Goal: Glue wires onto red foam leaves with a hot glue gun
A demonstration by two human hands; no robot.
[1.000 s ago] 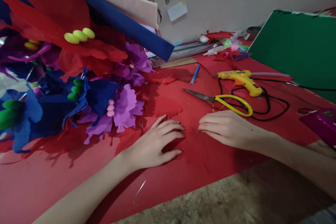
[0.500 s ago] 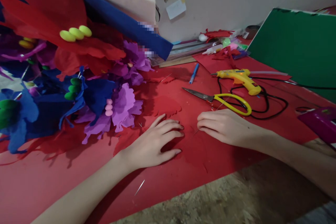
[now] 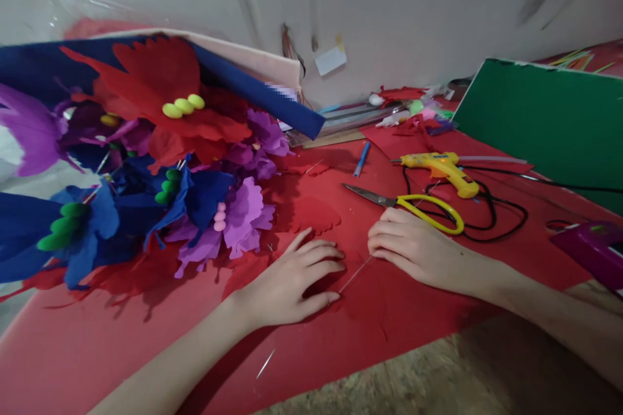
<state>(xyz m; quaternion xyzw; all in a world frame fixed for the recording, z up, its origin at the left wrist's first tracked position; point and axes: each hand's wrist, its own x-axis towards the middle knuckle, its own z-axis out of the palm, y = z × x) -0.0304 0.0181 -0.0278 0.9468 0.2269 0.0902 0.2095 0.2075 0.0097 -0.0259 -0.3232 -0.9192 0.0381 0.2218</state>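
Note:
My left hand [image 3: 296,282] lies palm down on the red sheet [image 3: 418,311], fingers spread over red scalloped cut-outs. Bunched fingers of my right hand [image 3: 413,246] pinch a thin, pale wire-like piece [image 3: 355,275]. Its other end comes down close to my left thumb; I cannot tell whether they touch. Above the left fingers lies a red scalloped cut-out [image 3: 315,215]. Yellow-handled scissors [image 3: 406,201] rest just beyond my right hand, blades pointing left. A similar thin silvery piece [image 3: 265,364] lies alone below my left wrist.
Paper-like flowers in red, blue and purple [image 3: 246,214] crowd the left side. A yellow glue gun [image 3: 442,165] with a black cord and a blue pen [image 3: 361,159] lie farther back. A green board [image 3: 540,130] leans at right, near a purple object [image 3: 591,243].
The view has tilted upward, so things sit lower in it. The wire-like piece in my right fingers now shows clearly, slanting toward my left thumb. My left hand stays flat.

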